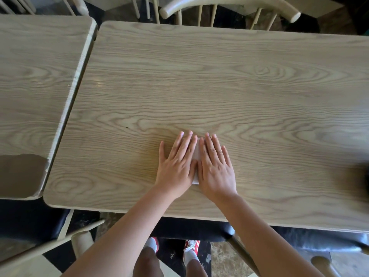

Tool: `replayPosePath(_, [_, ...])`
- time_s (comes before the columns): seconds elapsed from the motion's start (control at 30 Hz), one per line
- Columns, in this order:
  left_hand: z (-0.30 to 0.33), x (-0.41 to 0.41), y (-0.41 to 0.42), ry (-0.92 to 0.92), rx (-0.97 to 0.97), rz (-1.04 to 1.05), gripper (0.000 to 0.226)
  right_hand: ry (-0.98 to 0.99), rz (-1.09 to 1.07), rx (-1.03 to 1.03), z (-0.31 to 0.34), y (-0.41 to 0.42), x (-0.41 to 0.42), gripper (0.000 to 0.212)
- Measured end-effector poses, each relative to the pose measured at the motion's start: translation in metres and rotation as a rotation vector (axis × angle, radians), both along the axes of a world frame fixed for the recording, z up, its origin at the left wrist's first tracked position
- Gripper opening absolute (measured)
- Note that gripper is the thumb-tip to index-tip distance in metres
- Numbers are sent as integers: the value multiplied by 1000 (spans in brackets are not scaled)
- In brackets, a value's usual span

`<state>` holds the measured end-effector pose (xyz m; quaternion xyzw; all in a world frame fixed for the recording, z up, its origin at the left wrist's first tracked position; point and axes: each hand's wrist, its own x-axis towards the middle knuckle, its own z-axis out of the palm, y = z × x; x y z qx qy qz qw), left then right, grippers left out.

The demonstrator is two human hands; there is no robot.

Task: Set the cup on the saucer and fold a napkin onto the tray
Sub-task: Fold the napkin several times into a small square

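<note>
Near edge: red/white sneakers [191, 246] w/ white socks on mottled floor, between dark chair seats. No legible writing or brand anywhere.

Both forearms reach fwd over table [239, 86], a wood-grain laminate top w/ rounded corners and a pale edge band.

L hand [176, 166] and R hand [216, 168] lie flat, palms down, fingers extended, side by side, pressing on white napkin [196, 156]. Neither grips anything. Napkin mostly covered; only a thin strip shows between the hands, plus a corner at the wrist end. Fold state: can't tell.

Left: 2nd table [36, 76], same laminate, near corner chipped to bare brown.

Far: cream spindle-back chair [229, 9], curved top rail.
</note>
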<state>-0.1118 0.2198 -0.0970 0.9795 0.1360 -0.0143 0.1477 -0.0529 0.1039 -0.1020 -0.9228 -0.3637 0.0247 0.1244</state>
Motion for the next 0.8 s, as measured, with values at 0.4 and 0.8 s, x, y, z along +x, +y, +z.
replayPosePath(0.4, [22, -64, -37, 32, 86, 51, 61, -307, 445, -82, 22, -30, 60, 51])
replayPosePath(0.8, [2, -5, -3, 19, 32, -129, 58, -2, -31, -133, 3, -44, -4, 61])
